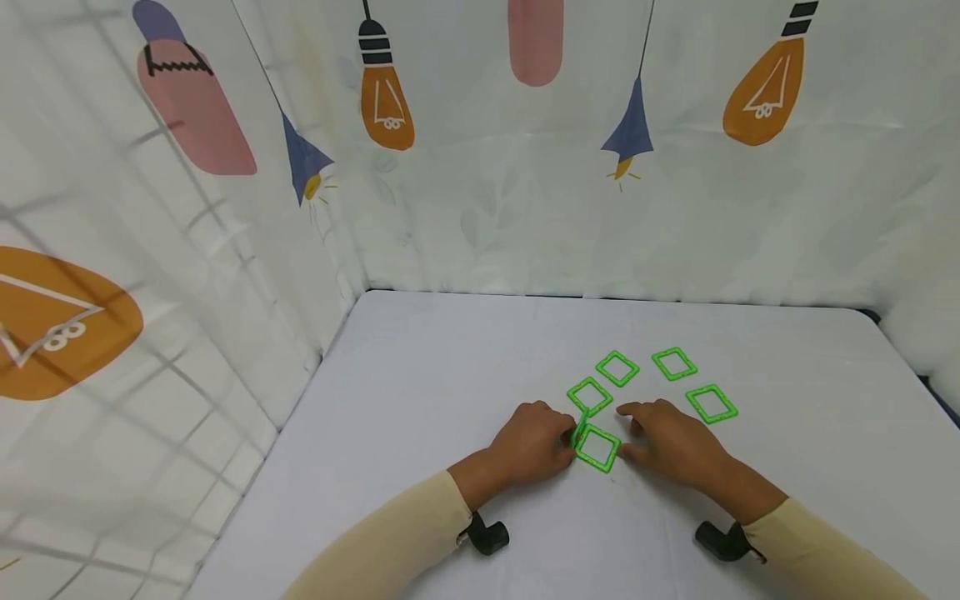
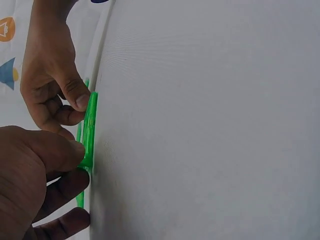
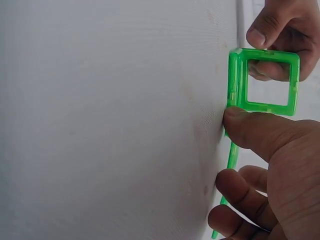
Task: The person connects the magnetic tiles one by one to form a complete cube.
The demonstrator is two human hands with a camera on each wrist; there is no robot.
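Two green square frame tiles stand joined between my hands: one flat tile (image 1: 592, 462) on the table and one upright tile (image 3: 293, 85) along its left edge. My left hand (image 1: 534, 443) pinches the upright tile between thumb and fingers, and its fingers show through the opening in the right wrist view. On the other side, my right hand (image 1: 672, 442) touches the flat tile's edge with its thumb. The index finger reaches forward and the other fingers hang loosely bent. Just beyond, another flat green tile (image 1: 576, 402) lies near the upright one.
Further back lies a green tile (image 1: 606, 377). To the right are two more, a far tile (image 1: 686, 372) and a nearer tile (image 1: 722, 414) by the right hand. A white table (image 1: 420, 358) lies under everything, with a patterned curtain (image 1: 480, 225) behind and at left.
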